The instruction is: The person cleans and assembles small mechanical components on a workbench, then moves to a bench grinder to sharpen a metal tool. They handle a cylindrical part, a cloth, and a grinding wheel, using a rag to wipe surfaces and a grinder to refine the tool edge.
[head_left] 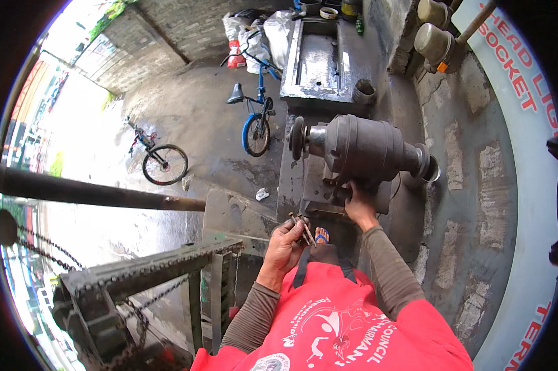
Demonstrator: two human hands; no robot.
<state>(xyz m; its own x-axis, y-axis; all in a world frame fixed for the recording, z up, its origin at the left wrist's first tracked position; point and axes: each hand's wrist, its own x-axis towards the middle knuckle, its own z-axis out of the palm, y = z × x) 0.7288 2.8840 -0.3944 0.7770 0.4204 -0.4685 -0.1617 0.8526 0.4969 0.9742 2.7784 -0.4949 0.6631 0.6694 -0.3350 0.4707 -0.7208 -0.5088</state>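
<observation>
My left hand (283, 244) is closed in front of my red shirt. Its fingers and thumb pinch slim metal pieces (307, 232), dark and rust-brown, with a small head at the far end; their exact kind is too small to make out. To the right, my right hand (360, 207) reaches to the base below a grey bench grinder (371, 147). Its index finger stretches up against the dark front of the base under the motor housing, and the other fingertips are partly hidden. A dark round wheel (297, 138) sits at the grinder's left end, a metal cup-shaped end (432, 169) at its right.
Beyond the grinder stands a metal-lined trough (319, 59). Two bicycles, one blue (256, 133) and one dark (165, 164), stand on the concrete floor. A chain-hung metal frame (149, 272) and a long pipe (99, 190) are at my left. A block wall (458, 185) runs along my right.
</observation>
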